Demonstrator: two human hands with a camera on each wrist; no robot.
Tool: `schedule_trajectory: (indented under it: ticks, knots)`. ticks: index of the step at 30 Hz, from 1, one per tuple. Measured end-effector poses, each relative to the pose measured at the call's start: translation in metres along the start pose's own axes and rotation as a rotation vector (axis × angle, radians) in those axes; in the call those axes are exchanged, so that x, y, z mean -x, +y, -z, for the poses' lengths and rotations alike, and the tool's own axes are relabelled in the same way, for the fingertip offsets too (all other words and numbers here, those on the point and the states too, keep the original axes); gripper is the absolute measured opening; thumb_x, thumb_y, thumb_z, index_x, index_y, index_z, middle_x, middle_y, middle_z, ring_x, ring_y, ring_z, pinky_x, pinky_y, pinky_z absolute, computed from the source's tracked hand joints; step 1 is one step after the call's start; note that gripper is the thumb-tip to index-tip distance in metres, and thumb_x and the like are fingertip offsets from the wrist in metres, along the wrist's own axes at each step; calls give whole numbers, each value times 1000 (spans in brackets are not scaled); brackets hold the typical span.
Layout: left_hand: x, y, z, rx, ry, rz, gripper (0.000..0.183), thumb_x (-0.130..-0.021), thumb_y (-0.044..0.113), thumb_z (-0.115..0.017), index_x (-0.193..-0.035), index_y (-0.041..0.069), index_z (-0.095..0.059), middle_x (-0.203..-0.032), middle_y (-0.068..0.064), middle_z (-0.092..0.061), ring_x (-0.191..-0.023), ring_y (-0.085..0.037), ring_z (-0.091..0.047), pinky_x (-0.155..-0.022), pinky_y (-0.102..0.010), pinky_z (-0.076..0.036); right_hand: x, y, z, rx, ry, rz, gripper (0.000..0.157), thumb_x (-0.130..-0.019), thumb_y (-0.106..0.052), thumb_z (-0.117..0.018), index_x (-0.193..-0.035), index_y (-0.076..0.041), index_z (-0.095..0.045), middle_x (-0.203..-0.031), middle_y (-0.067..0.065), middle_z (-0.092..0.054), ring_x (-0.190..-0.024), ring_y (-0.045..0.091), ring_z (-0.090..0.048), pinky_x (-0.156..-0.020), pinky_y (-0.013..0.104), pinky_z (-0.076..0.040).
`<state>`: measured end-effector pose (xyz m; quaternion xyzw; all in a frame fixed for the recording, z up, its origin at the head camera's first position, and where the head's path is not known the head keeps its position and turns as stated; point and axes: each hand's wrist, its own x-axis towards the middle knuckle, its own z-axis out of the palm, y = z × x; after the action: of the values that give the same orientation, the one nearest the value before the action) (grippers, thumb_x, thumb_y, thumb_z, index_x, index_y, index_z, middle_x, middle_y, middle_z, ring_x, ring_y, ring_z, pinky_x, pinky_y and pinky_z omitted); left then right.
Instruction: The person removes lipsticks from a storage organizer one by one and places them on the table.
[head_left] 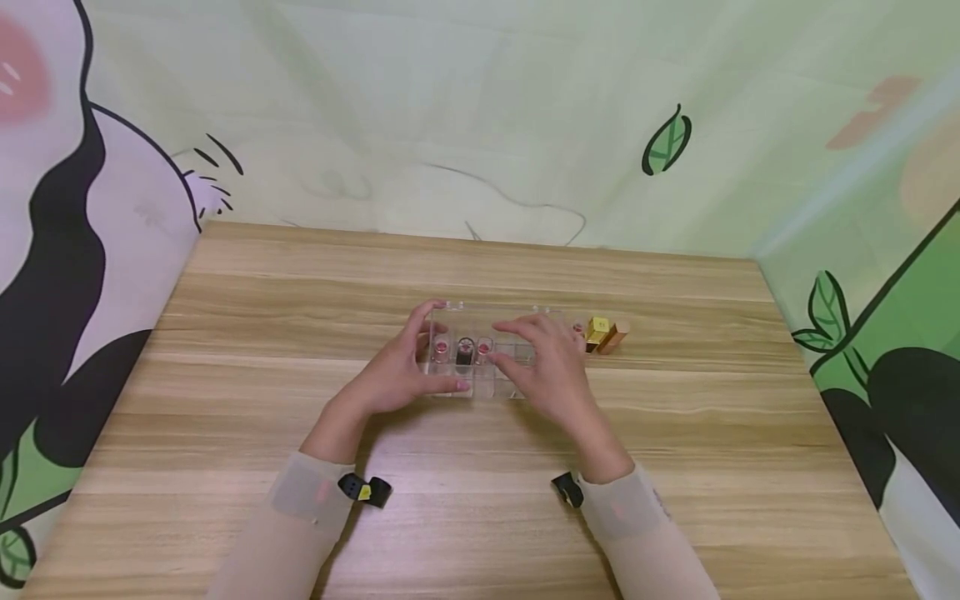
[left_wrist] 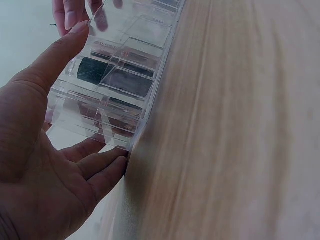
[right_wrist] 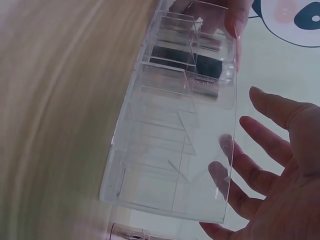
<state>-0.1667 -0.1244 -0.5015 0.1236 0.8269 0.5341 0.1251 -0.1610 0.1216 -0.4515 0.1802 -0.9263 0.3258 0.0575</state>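
A clear lipstick organizer (head_left: 486, 385) stands on the wooden table, divided into small compartments. Its left end is held by my left hand (head_left: 393, 371), thumb along the near side and fingers around the far side. In the left compartments sit a black lipstick tube (head_left: 465, 352) and, on either side of it, two clear pinkish ones (head_left: 442, 348). Over the right half is my right hand (head_left: 555, 367), its thumb and fingers spread with nothing between them. The right wrist view shows its fingertips (right_wrist: 226, 145) through the clear wall, beside compartments with no tubes.
Right of the organizer, a yellow-gold lipstick tube (head_left: 597, 329), an orange-brown tube (head_left: 615, 337) and a clear pinkish tube (head_left: 578, 328) are on the table (head_left: 465, 533). A printed cloth (head_left: 450, 108) hangs behind the table's back edge and along its sides.
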Motion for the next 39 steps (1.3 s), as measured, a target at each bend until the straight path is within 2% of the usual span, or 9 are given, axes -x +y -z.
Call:
schedule_trajectory:
  ticks: [9, 14, 20, 26, 39]
  knots:
    - [-1, -1, 0, 1, -2, -11, 116, -71, 50, -94, -158, 41, -18, -148, -4, -52, -148, -40, -43, -121, -63, -32, 2, -1, -6, 67, 2, 28, 40, -92, -35, -80, -130, -28, -72, -125, 4, -69, -125, 33, -55, -114, 69, -21]
    - [-1, -2, 0, -3, -1, -10, 116, -71, 51, -94, -158, 41, -18, -148, -3, -53, -148, -40, -43, -122, -64, -31, 2, -2, -6, 92, -24, 27, 37, -94, -36, -77, -130, -30, -72, -126, 3, -68, -124, 33, -55, -113, 66, -21]
    - [-1, -2, 0, 0, 0, -5, 116, -71, 50, -94, -158, 41, -18, -148, -3, -53, -147, -38, -45, -121, -63, -33, 3, -2, -8, 135, -47, 31, 32, -95, -39, -75, -127, -32, -74, -127, 3, -67, -125, 34, -54, -114, 68, -19]
    - [-1, -1, 0, -2, 0, -10, 117, -71, 50, -94, -158, 41, -18, -147, -3, -53, -147, -38, -46, -121, -63, -33, 3, -1, -8, 125, -38, 43, 30, -94, -38, -77, -123, -30, -76, -125, 2, -68, -124, 33, -54, -113, 67, -18]
    - [-1, -2, 0, 6, -3, -24, 116, -71, 48, -95, -158, 40, -18, -149, -5, -52, -145, -36, -49, -119, -61, -36, 2, -2, -12, 112, -21, 11, 26, -91, -36, -80, -116, -29, -74, -127, -2, -70, -126, 31, -57, -114, 66, -18]
